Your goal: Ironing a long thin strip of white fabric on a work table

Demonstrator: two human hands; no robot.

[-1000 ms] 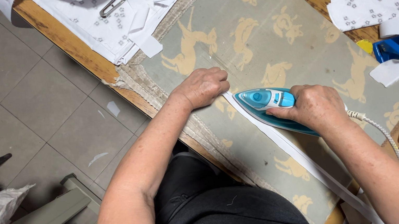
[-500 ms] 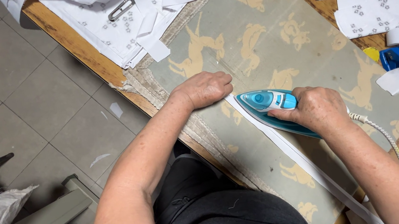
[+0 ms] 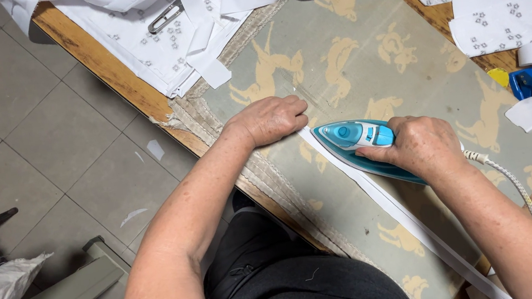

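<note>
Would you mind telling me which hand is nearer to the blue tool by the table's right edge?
Right. The right hand grips the iron, closer to the blue tool; the left hand presses the strip beyond the iron.

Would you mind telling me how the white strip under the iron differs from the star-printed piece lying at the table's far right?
The white strip is long, narrow and plain; the star-printed piece is a broad, rough rectangle dotted with small dark stars. The strip lies on the green animal-patterned cloth, pinned by the left hand with the iron on it; the printed piece rests untouched on bare wood. Both are white fabric, lying flat.
</note>
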